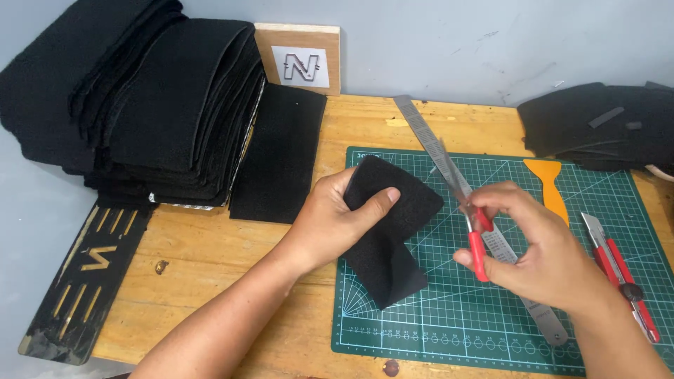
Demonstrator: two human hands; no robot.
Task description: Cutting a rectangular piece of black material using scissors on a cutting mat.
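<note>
In the head view, the left hand [330,221] grips a folded piece of black felt [390,231] at the centre of the frame, thumb pressed on top, over the left edge of a green cutting mat [456,323]. The right hand [533,249], right of centre, is closed around red-handled scissors [472,224], their blades pointing up-left, just beside the felt. A steel ruler [428,140] lies diagonally on the mat beneath the scissors. An orange scraper [551,186] and a red utility knife [618,270] lie at the right. On the wooden table [210,281], a tall stack of black felt [140,98] fills the upper left; a smaller pile [597,126] sits upper right. A wooden plaque [302,56] with a white square label leans against the wall at top centre. A black stencil strip [88,281] lies lower left.
</note>
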